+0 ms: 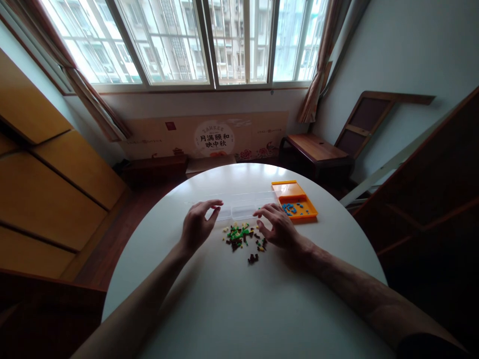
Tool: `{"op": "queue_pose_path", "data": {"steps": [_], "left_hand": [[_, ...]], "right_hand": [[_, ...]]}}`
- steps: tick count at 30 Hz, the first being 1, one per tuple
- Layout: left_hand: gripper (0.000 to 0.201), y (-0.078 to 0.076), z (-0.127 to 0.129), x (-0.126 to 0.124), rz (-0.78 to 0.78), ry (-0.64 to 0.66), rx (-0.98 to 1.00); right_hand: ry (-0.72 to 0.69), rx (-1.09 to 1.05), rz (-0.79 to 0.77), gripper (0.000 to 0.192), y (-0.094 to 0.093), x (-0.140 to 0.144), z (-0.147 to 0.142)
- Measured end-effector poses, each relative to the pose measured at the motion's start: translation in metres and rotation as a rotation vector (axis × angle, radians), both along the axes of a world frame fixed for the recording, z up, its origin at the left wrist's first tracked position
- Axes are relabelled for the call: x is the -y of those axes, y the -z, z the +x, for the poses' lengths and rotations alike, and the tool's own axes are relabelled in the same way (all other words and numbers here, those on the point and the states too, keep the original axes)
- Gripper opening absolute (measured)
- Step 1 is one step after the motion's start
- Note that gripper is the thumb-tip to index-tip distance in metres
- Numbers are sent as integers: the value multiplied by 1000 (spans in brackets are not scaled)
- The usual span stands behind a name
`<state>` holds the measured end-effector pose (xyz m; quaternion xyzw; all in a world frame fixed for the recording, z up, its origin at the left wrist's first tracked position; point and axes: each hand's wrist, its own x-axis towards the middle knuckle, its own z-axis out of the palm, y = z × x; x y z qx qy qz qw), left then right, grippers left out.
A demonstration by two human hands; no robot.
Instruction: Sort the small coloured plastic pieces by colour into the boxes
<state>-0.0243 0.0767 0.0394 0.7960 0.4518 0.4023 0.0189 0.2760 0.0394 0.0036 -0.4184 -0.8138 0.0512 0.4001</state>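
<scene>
A loose pile of small green, brown and yellow building bricks (236, 233) lies on the white table between my hands. My left hand (197, 225) hovers at the pile's left, thumb and forefinger apart, nothing seen between them. On the other side, my right hand (279, 227) reaches over the pile's right edge with fingers bent and thumb apart. A clear plastic box (243, 212) stands just beyond the pile, near the fingertips of both hands. A few dark brown bricks (253, 259) lie closer to me. Some bricks are partly hidden by my right hand.
An orange tray (315, 215) with blue bricks (289, 208) sits right of my right hand. The round white table (239, 309) has a curved edge. Past it are a wooden bench (316, 147), a window and a printed box panel (157, 134).
</scene>
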Motion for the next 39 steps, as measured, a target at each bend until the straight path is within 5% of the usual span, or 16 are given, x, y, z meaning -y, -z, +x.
{"op": "queue_pose_path", "data": {"steps": [5,12,28,39], "left_hand": [[15,14,30,17,12,85,11],[15,32,27,25,-34,231,-69],[17,31,23,24,-50,189,-127],[18,28,33,32,-117,363,-78]], "right_hand": [[-51,87,-20,16,-1,-2,13],[-102,262,-15,16,-1,-8,25],[-59,298,-49,19,3,-9,17],[-234,86,86,6,7,-5,-1]]}}
